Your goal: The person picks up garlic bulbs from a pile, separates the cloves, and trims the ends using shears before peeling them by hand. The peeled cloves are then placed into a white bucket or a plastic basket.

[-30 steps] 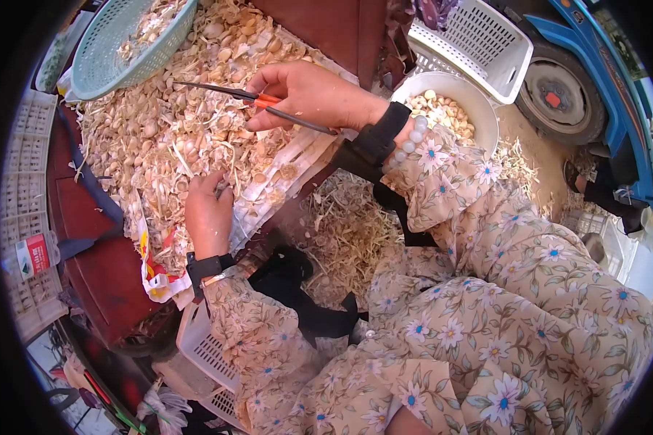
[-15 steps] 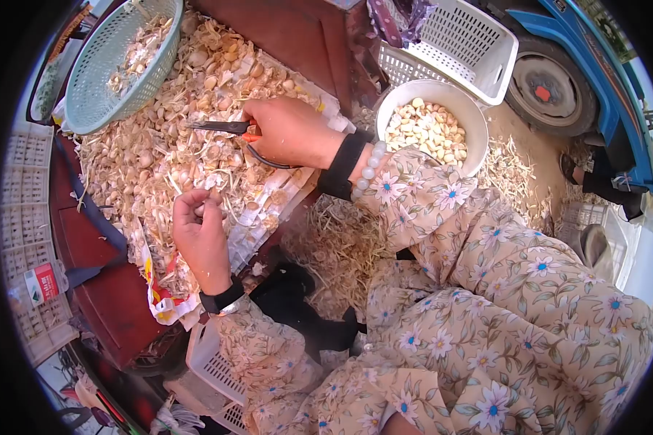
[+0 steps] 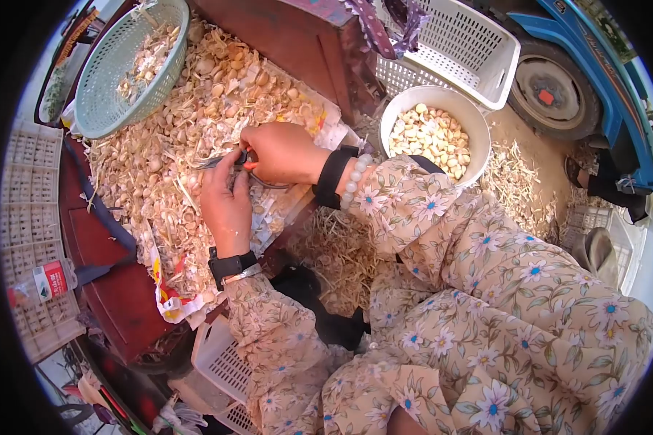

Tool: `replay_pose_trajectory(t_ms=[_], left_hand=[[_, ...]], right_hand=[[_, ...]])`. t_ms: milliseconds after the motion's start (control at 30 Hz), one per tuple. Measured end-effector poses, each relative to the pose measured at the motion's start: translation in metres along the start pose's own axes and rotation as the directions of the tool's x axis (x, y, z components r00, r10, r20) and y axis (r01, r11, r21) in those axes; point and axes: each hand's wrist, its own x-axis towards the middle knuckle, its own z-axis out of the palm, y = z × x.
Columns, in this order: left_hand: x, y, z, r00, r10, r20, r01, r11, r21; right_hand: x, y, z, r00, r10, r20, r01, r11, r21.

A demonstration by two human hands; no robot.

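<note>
My right hand [image 3: 286,154] is closed around a pair of scissors [image 3: 209,163] with dark blades and orange-and-black handles; the blades point left. Right beside it, my left hand [image 3: 226,214] has its fingers pinched together at the blades, and whatever they hold is hidden. Both hands are over a wide heap of unpeeled garlic [image 3: 149,170], a mix of cloves, dry skins and stalks spread on printed sacking. To the right of my right forearm stands a white bucket [image 3: 480,123] with pale peeled garlic cloves [image 3: 429,141] in it.
A light-green colander [image 3: 98,90] holding garlic scraps sits at the heap's far left. White plastic crates [image 3: 490,54] stand at the back right, near a blue vehicle's wheel [image 3: 551,87]. Dry stalks [image 3: 341,246] litter the ground. At the left are a pale crate [image 3: 33,196] and a labelled bottle [image 3: 51,281].
My left hand has moved up and right to meet the scissors. My right hand has shifted slightly down and left, still holding them. The view has tilted a little.
</note>
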Motion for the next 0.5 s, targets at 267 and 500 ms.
replay_pose_trajectory(t_ms=[267,500], left_hand=[[0.001,0.011,0.0,0.975,0.168,-0.145,-0.135,0.967,0.216],[0.003,0.009,0.007,0.992,0.024,0.121,-0.083,0.857,0.509]], right_hand=[[0.007,0.015,-0.024,0.998,0.022,-0.055,-0.009,0.976,0.218],[0.008,0.017,-0.04,0.987,0.063,0.15,-0.142,0.788,0.599]])
